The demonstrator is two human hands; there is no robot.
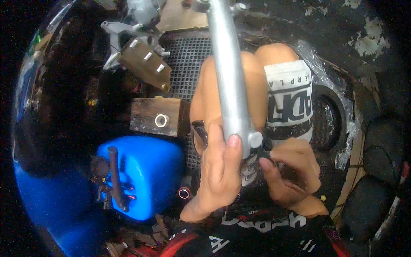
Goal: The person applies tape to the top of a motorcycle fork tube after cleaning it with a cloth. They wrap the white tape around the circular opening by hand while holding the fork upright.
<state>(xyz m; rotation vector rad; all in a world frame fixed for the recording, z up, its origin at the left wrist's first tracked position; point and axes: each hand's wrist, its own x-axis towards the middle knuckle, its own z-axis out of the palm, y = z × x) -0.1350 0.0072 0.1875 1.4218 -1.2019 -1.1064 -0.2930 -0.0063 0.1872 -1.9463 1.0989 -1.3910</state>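
Note:
A long silver metal tube (229, 64), which looks like a motorcycle fork leg, slants up from my lap past the top of the view. Near its lower end my left hand (220, 175) is wrapped round it, the thumb lying along the metal. A round silver boss (255, 139) juts from the tube's right side, just above my right hand (293, 171). The fingers of that hand are bent in a pinch on a small black piece (265, 150) close to the tube's end. What kind of piece it is cannot be made out.
To the left stands a blue plastic container (150, 171) with a dark tool on top. Beyond it, a wooden block (145, 113) carries a pale ring (162, 121). A brown slotted plate (145, 62) and silver castings lie farther off. A tyre (338, 111) lies at right.

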